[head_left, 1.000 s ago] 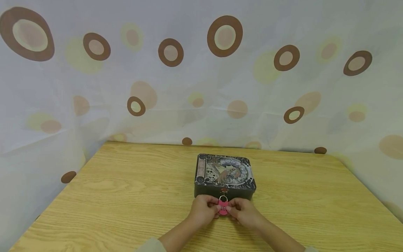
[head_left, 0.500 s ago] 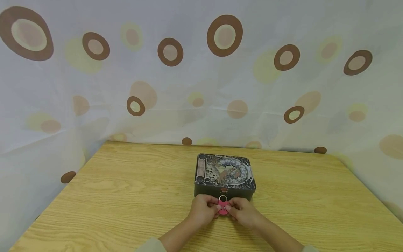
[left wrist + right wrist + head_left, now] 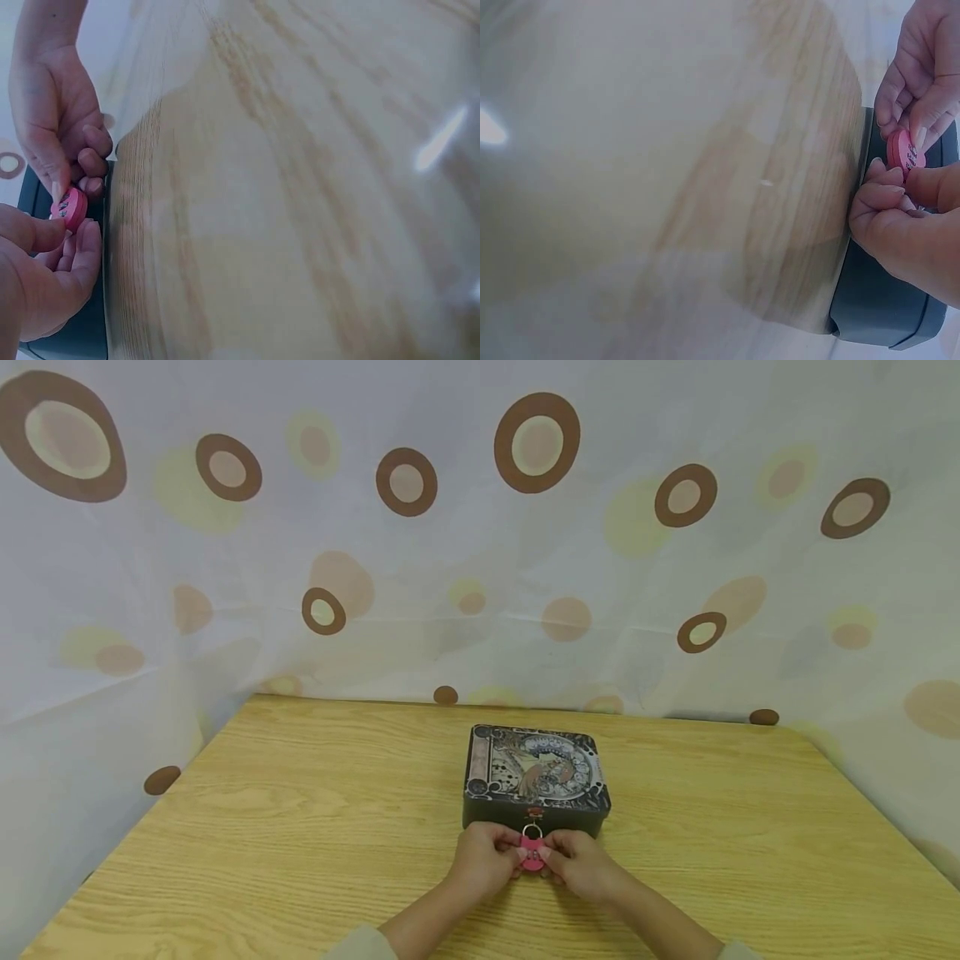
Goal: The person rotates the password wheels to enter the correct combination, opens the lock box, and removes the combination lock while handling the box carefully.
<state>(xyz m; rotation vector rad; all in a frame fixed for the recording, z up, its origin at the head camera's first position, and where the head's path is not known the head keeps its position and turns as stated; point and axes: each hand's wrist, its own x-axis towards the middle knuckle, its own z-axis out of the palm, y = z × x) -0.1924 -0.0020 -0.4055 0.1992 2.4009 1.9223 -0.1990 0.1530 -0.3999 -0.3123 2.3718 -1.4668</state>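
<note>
A pink combination padlock (image 3: 532,855) hangs by its metal shackle at the front clasp (image 3: 534,814) of a dark tin box (image 3: 537,768) with a printed picture on its lid. From the left side my left hand (image 3: 483,860) pinches the padlock, its thumb near the number dials. My right hand (image 3: 583,864) pinches the other side, thumb also at the dials. Both wrist views show the padlock (image 3: 70,208) between the two hands, in front of the box's dark side (image 3: 877,292). The digits on the dials are too small to read.
The box stands on a wood-grain table (image 3: 300,810), its lid down. Behind the table and along its sides hangs a pale curtain (image 3: 465,552) with brown ring and dot prints.
Both hands keep hold of the padlock in nearly the same place. The box has not moved, and the head view has shifted only very slightly.
</note>
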